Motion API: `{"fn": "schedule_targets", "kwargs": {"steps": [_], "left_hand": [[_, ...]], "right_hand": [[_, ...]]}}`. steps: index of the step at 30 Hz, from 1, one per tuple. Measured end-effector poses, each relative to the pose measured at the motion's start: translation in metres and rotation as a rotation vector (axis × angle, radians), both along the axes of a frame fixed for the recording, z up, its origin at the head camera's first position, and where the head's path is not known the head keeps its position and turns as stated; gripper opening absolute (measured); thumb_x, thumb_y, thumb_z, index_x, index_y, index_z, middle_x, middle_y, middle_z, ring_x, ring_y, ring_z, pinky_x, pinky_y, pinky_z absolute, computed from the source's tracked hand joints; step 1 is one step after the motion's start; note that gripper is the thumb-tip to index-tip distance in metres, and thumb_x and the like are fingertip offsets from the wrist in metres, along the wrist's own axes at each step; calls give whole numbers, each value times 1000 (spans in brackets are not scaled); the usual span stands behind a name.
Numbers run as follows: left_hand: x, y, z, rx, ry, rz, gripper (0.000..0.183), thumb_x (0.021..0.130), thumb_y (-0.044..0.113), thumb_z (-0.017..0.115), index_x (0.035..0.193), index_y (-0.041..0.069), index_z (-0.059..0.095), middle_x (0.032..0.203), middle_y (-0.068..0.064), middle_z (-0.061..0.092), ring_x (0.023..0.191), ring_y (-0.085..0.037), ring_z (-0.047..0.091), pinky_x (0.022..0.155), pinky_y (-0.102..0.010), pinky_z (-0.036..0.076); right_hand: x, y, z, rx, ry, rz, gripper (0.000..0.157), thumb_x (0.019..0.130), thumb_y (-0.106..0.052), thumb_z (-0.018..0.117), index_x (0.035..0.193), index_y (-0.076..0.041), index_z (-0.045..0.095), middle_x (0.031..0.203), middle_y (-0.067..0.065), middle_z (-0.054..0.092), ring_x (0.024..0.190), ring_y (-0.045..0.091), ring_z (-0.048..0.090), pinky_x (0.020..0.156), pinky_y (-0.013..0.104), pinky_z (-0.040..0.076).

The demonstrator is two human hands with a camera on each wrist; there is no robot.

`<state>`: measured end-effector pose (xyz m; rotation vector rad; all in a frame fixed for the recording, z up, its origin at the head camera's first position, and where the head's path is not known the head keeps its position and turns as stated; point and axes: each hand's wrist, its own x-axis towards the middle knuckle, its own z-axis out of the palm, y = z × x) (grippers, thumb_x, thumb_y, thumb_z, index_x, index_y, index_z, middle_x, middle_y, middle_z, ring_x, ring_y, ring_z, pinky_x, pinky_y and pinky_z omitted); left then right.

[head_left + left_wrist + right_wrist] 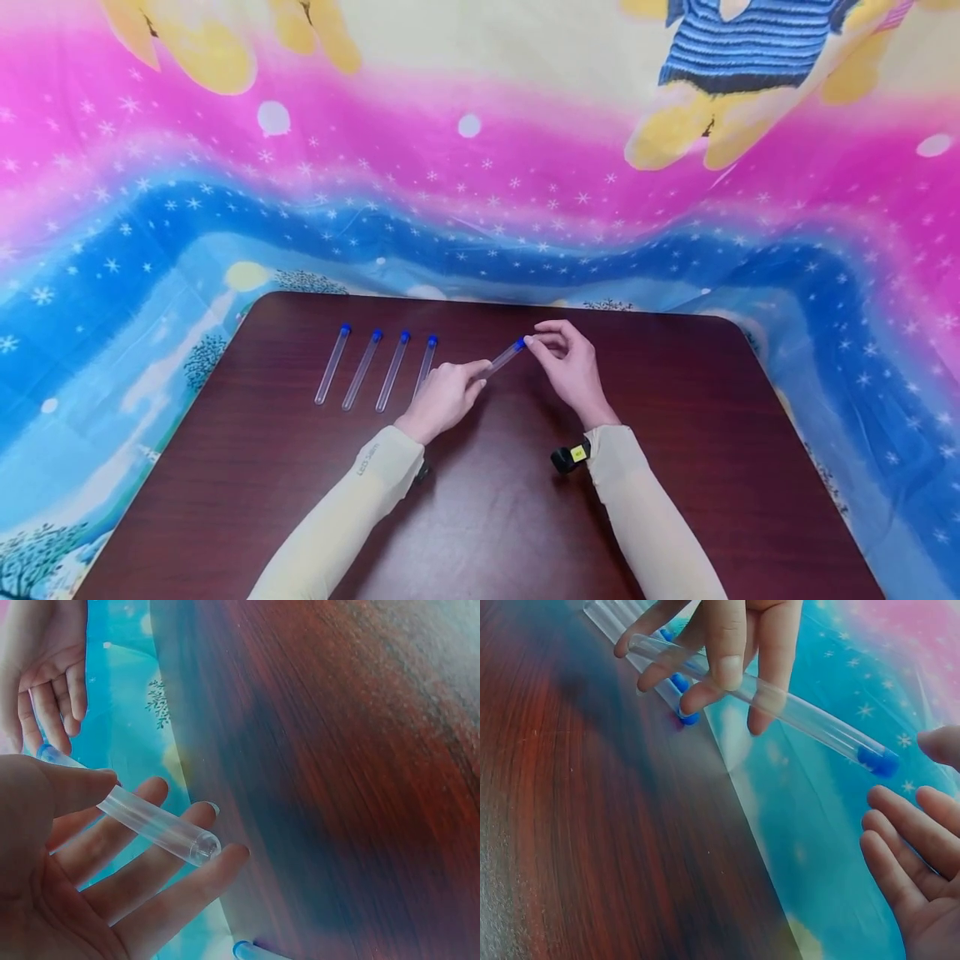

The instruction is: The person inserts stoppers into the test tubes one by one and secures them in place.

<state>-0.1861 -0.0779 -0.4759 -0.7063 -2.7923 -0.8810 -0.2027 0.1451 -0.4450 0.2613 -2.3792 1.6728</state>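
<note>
My left hand (pixel 441 397) pinches a clear test tube (pixel 504 361) between thumb and fingers, holding it tilted above the table. Its blue cap (pixel 878 761) points toward my right hand (pixel 573 371). The rounded bottom end lies across the left fingers in the left wrist view. With fingers parted, the right hand is beside the cap; a small gap shows between them in the right wrist view. Several more capped test tubes (pixel 363 369) lie in a row on the table to the left, caps toward the far edge. The left hand partly covers the nearest one.
The dark brown wooden table (pixel 487 517) has rounded far corners. Behind and around it hangs a colourful printed cloth (pixel 420 225). A small black device (pixel 564 460) is strapped at the right wrist.
</note>
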Motion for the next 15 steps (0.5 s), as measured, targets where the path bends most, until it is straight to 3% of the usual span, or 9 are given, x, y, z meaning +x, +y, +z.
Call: {"fn": "schedule_targets", "kwargs": {"steps": [3,6,10,15], "left_hand": [[0,0,-3,1,-17,6,28,101,15,66,128,14,70,103,-3,72,76,-17,65,70,-37,53],[-1,0,-5,-13,-26,25,29,101,18,66,130,15,70,105,-3,67,82,-19,66,74,-38,54],[-2,1,-5,-19,-43,50,30,102,19,65,131,14,69,99,-2,62,78,-17,61,71,-37,52],[-3,4,-3,-67,-82,102,31,101,23,65,131,13,68,94,2,62,78,-14,61,72,-38,53]], "right_hand": [[9,0,10,16,0,-2,28,97,-16,72,120,-1,66,110,16,73,100,33,70,88,37,54],[5,6,-1,21,-12,-8,30,98,-18,72,122,-2,66,114,16,72,104,32,68,91,42,53],[-8,18,-23,16,-23,-15,33,97,-27,73,124,-8,67,117,10,71,106,26,68,93,45,52],[-11,27,-28,23,-26,-19,39,94,-40,74,123,-14,68,116,2,72,106,18,67,93,39,52]]}}
